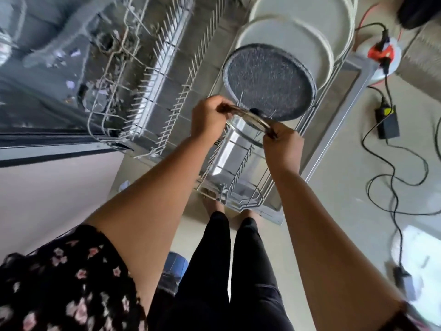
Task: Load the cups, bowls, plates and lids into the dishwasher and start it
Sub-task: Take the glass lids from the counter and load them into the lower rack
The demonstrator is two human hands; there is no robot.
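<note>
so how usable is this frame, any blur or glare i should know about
Head view: the dishwasher tub at upper left is smeared by motion blur. The speckled plate and the glass lid, pinched by the left hand and right hand, are fairly sharp. Glare flares off the steel door under the rack, and the wide-angle lens bends the edges.

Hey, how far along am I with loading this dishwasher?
Done: two white plates and a dark speckled plate stand in the pulled-out rack. In hand: the left hand and right hand grip a glass lid by its rim, just in front of the dark plate. Left: seat the lid, load cups and bowls, none visible in the rack, then start it.
</note>
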